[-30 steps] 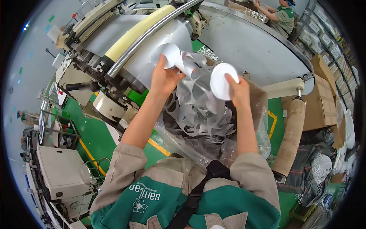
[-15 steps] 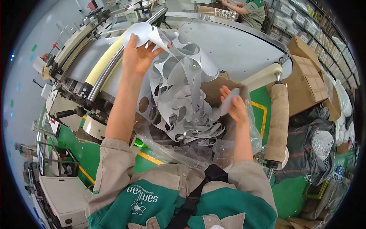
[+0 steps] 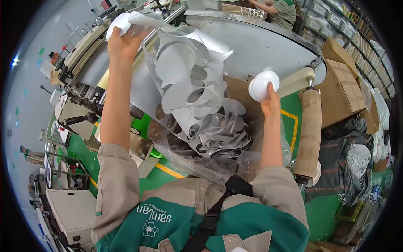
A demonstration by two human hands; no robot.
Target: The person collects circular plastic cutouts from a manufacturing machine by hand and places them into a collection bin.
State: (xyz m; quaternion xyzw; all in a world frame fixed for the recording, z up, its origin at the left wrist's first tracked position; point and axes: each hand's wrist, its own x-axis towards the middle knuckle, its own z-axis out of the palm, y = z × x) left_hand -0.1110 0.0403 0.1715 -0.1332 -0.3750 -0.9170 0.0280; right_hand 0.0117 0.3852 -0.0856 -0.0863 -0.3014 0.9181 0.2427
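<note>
My left hand point(image 3: 126, 44) is raised at the upper left, closed on a white round disc point(image 3: 119, 25). The end of a long whitish-grey sheet with round cut-outs point(image 3: 178, 69) lies against its fingers. This sheet hangs down to the right and bunches up in a crumpled heap point(image 3: 222, 136) inside a carton lined with clear plastic point(image 3: 189, 166). Out to the right, my right hand point(image 3: 272, 103) grips a second white round disc point(image 3: 263, 85) by its lower edge, with the thumb across its face.
A roller machine point(image 3: 84, 101) stands at the left. Behind the carton is a large grey panel point(image 3: 260, 46). To the right are a brown wrapped roll point(image 3: 309, 130), a cardboard box point(image 3: 342, 84) and a dark bag point(image 3: 336, 168). Another person point(image 3: 281, 12) sits at the back.
My left hand has moved left and slightly up, drawing the punched sheet with it. My right hand has risen to the right, and its disc now faces the camera.
</note>
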